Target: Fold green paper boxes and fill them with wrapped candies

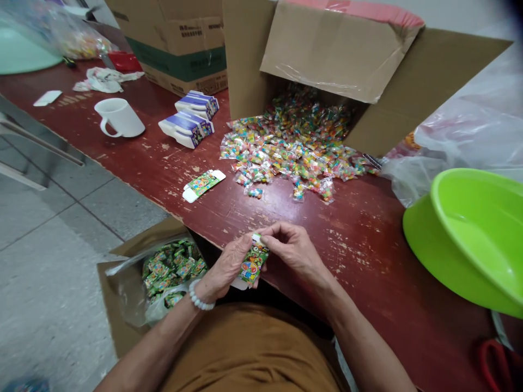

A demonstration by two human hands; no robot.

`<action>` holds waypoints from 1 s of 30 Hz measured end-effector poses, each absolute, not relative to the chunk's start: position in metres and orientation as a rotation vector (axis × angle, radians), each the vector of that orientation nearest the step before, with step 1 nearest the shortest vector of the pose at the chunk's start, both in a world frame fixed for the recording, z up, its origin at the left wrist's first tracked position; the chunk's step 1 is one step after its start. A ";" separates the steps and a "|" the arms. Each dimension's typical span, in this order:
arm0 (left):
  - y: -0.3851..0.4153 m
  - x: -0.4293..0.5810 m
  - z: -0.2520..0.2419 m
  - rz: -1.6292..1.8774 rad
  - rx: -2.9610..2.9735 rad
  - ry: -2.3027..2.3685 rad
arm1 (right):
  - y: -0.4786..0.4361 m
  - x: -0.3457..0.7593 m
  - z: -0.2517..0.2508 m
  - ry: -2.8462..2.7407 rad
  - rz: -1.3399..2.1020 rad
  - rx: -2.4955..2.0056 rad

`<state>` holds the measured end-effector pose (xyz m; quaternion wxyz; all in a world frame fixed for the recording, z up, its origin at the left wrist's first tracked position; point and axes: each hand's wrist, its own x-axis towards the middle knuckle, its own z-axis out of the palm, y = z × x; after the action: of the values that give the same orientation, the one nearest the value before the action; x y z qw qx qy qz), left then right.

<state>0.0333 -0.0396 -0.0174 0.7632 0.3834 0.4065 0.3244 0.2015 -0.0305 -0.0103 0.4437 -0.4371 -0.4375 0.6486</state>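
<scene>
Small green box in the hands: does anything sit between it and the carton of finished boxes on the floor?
Nothing visible does. Left hand and right hand hold the small green box at the table edge; the floor carton sits open just below and to the left, with only air between.

Both forearms are bare, no sleeves reaching them. A bracelet of round white beads (199, 299) circles the left wrist at about seven o'clock from the hands. An ochre-brown cloth garment (249, 351) covers the lap at six o'clock.
</scene>
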 end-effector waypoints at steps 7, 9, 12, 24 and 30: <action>-0.043 0.036 -0.022 0.730 0.764 0.924 | -0.036 0.209 -0.009 -1.705 1.152 -1.065; -0.045 0.034 -0.023 0.736 0.733 0.930 | -0.026 0.208 -0.012 -1.838 1.108 -1.089; -0.051 0.027 -0.022 0.775 0.659 0.918 | 0.006 0.206 -0.018 -1.824 1.095 -1.235; -0.066 -0.071 -0.040 0.331 1.002 0.984 | 0.088 0.188 -0.046 -1.896 0.491 -1.864; -0.046 -0.091 -0.030 0.111 1.106 0.873 | 0.057 0.193 -0.039 -1.366 1.207 -1.391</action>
<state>-0.0907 -0.0456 -0.0298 0.7606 0.5081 0.4010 0.0509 0.1927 0.0567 -0.0392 0.4116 -0.5529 -0.5430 0.4795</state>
